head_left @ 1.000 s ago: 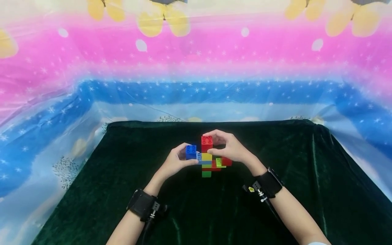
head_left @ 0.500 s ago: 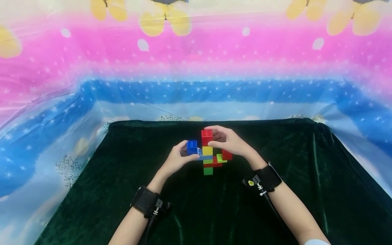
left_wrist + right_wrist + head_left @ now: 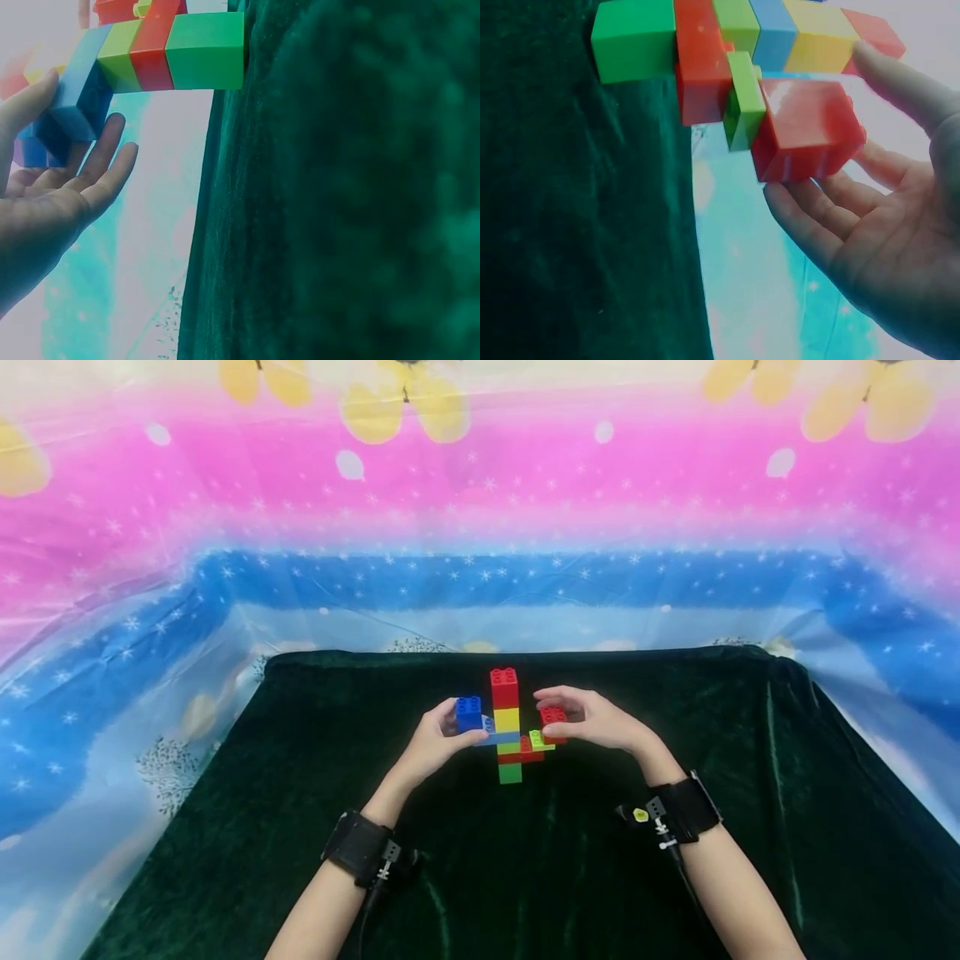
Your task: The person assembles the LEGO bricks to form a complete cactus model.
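Observation:
A toy brick tower [image 3: 506,720] stands upright in the head view. From top to bottom it has a red brick [image 3: 504,689], then yellow, light blue, lime and red layers, with a green brick [image 3: 510,773] lowest. On the left arm of the tower sits a dark blue brick [image 3: 469,716]; my left hand [image 3: 435,747] grips this side, thumb in front and fingers behind. The right arm carries a small lime piece [image 3: 746,105] under another red brick [image 3: 810,124]. My right hand [image 3: 603,720] reaches around that red brick, fingers behind it and thumb spread apart in the right wrist view.
Dark green velvet cloth [image 3: 675,877] covers the table, with its far edge behind the tower. A pink and blue printed curtain [image 3: 480,502] encloses the back and sides. Black straps with small cameras [image 3: 360,847] sit on both wrists.
My right hand has left the top red brick and moved right and down to the red brick on the right arm. The left hand keeps its grip; the tower sits slightly higher in view.

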Demonstrator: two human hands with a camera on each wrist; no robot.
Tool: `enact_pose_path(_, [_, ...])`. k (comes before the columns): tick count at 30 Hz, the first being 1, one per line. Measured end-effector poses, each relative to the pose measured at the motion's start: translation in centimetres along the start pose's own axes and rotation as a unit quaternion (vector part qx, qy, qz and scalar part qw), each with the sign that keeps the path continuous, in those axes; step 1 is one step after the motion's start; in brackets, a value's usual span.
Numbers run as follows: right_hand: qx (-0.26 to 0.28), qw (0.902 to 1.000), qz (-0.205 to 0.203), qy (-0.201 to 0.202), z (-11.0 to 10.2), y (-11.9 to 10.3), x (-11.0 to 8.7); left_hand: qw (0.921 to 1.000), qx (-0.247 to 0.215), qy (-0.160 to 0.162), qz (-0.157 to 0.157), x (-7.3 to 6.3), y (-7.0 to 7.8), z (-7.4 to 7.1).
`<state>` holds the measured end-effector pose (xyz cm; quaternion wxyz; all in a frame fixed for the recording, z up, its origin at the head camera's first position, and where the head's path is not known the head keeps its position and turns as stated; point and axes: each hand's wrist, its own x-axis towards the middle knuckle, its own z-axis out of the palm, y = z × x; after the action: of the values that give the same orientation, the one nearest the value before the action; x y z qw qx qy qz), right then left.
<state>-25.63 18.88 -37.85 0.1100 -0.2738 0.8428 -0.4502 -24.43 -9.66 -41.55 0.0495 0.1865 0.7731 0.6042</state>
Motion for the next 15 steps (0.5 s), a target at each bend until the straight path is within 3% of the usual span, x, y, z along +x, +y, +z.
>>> enact_pose_path(7, [0.038, 0.9981, 0.048, -0.004, -0.1, 1.2, -0.7, 0.9999, 0.008, -0.010, 0.002, 0.0, 0.2, -0.1])
enact_pose_path(15, [0.061, 0.9964, 0.058, -0.011, -0.1, 1.8, -0.8, 0.9995, 0.008, -0.030, 0.009, 0.0, 0.4, -0.2])
